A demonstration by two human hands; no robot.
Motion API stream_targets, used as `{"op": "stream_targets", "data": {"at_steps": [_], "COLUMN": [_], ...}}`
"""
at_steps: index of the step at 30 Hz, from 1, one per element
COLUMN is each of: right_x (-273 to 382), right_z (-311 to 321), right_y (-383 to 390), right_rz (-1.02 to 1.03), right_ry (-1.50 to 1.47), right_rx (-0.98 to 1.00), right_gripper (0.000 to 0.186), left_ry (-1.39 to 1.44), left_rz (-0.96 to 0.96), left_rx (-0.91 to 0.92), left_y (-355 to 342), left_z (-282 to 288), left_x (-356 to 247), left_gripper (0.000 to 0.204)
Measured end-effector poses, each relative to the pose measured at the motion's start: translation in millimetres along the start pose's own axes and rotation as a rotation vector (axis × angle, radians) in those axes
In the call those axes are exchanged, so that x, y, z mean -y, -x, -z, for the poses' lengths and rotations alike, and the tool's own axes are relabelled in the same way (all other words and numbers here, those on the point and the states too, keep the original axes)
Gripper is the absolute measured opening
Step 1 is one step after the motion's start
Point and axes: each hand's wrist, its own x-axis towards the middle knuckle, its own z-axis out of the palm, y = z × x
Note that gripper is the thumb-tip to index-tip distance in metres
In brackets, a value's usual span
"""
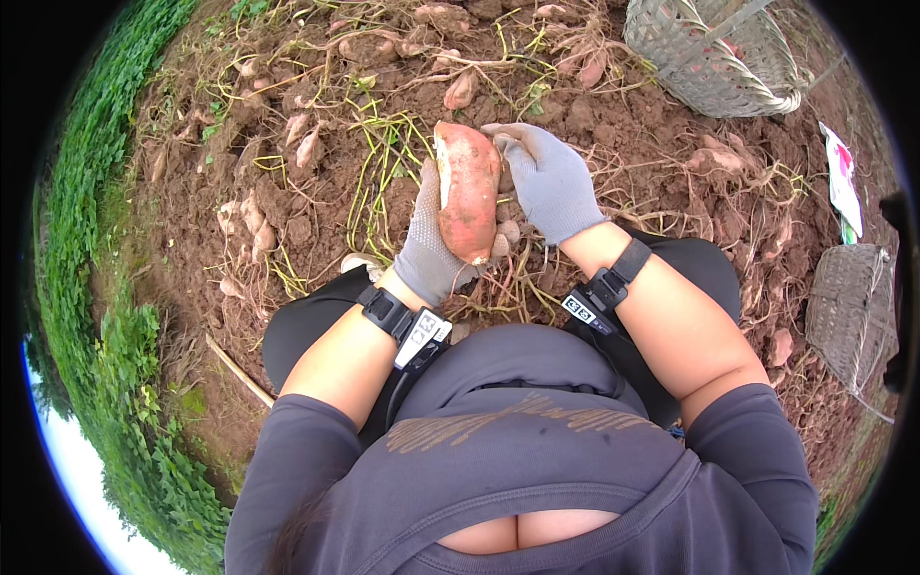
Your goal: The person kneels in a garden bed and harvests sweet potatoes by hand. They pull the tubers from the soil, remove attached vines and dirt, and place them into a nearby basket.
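Head view: cradling a reddish sweet potato (468,196) in the curled grip of the left hand (429,247) above the soil (594,115), pointing it lengthwise away from the body (537,383), and holding the right hand (553,182) half curled close by its far right end, without showing whether pinching anything.

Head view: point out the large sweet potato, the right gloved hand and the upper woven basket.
Large sweet potato (470,195): head view, middle of its reddish skin.
Right gloved hand (552,182): head view, back of the hand.
Upper woven basket (668,53): head view, its woven side wall.
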Motion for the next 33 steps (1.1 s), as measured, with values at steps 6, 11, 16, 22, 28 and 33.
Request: {"op": "stream_targets", "data": {"at_steps": [6,11,16,22,28,33], "right_x": [-13,-1,10,-1,-14,1], "right_z": [6,6,24,11,17,12], "right_y": [-9,-5,-12,8,-3,2], "right_rz": [-0.288,-0.215,-0.34,-0.016,-0.229,-0.201], "right_ry": [-0.117,-0.211,0.216,0.198,0.041,-0.143], "right_rx": [0.198,0.091,0.273,0.26,0.095,0.219], "right_gripper": [0.04,0.033,0.071,0.065,0.034,0.065], "left_ry": [0.117,0.056,0.013,-0.089,-0.008,-0.15], "left_rz": [0.092,-0.018,-0.051,0.042,0.014,-0.161], "left_rx": [-0.054,0.019,-0.048,-0.184,-0.193,-0.152], "left_y": [4,-1,2,-4,-1,2], "left_z": [-3,4,1,-4,-9,-21], "left_x": [-7,0,0,5,9,11], "left_gripper": [0.083,0.081,0.078,0.086,0.082,0.074]}}
